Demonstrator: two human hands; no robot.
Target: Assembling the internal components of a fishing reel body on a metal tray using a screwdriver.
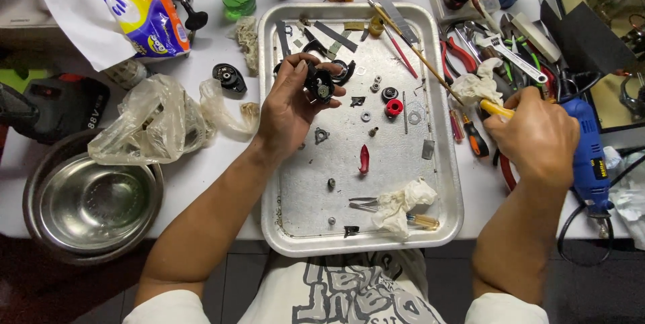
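A white desk [222, 163] carries everything, and in its middle sits a large metal tray [443, 183] scattered with small washers, screws and black parts, a red cap [394, 107], a red curved piece [363, 159] and a crumpled white rag [402, 204]. Left of the tray lie a steel bowl [91, 204] and a crumpled clear plastic bag [151, 122]. Right of it a blue power drill [588, 156] rests among pliers and wrenches. The left hand [289, 109] is raised over the tray's upper part, its fingers [295, 69] clamped on a small black reel body [320, 86]. The right hand [537, 137] is off the tray's right edge, its fingers curled shut around a yellow-handled tool [496, 109], just beside the drill.
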